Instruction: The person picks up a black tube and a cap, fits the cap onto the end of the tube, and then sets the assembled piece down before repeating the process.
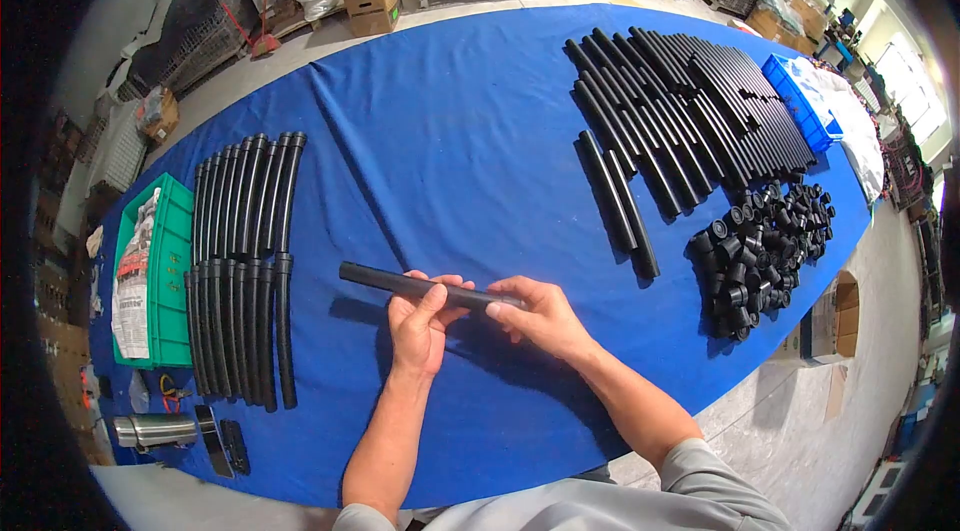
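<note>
I hold a black tube [375, 278] level above the blue table cloth [450, 131]. My left hand [420, 323] grips its middle from below. At the tube's right end, my right hand [540, 314] closes its fingers around what looks like a black end cap; I cannot tell if the cap is on. A row of finished long black tubes [245, 261] lies to the left. At the far right lies a stack of bare black tubes [690, 111], with a heap of small black caps [765, 251] beside it.
A green crate [170, 271] holding a printed bag sits at the left table edge. Near the front left corner lie a steel flask [150, 429] and a black phone-like object [212, 439]. A blue bin [800, 96] stands beyond the tube stack. Cardboard boxes and wire cages crowd the floor behind.
</note>
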The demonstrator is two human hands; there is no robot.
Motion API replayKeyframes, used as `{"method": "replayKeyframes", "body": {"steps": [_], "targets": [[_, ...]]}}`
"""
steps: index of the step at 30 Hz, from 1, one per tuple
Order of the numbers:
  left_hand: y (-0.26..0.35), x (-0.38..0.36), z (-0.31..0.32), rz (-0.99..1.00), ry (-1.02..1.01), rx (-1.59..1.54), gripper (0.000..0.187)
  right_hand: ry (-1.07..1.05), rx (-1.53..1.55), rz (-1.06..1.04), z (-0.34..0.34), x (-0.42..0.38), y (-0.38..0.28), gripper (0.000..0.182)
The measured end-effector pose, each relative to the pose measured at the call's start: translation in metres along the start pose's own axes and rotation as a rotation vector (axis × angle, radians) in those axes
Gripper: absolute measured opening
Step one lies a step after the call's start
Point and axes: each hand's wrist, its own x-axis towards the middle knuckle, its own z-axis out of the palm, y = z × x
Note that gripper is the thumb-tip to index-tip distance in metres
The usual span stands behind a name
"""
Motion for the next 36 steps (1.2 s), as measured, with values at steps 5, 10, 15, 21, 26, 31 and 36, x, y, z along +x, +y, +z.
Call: {"method": "replayKeyframes", "body": {"steps": [5,10,15,21,26,31,36], "targets": [[-0.002,0.002,-0.004,0.003,0.010,-0.038,0.024,0.159,-0.486,-0.606,-0.002,0.004,0.000,0.037],[-0.001,0.001,-0.002,0.000,-0.012,-0.020,0.023,-0.008,0.105,0.146,-0.003,0.000,-0.002,0.031],[0.000,0.002,-0.003,-0.006,0.006,-0.047,0.023,0.176,-0.572,-0.657,0.004,-0.001,0.001,0.038],[-0.001,0.002,-0.004,0.008,-0.021,-0.025,0.020,0.020,0.047,0.090,0.002,-0.004,-0.007,0.041],[0.000,0.001,-0.002,0.004,0.024,-0.041,0.023,0.052,-0.242,-0.215,0.001,-0.005,-0.011,0.038],[-0.002,0.000,-0.004,0.029,0.014,0.006,0.020,0.073,-0.242,-0.238,0.005,-0.005,-0.007,0.035],[-0.001,-0.001,-0.001,0.034,0.023,0.000,0.022,0.087,-0.205,-0.237,0.008,-0.006,-0.006,0.033]]}}
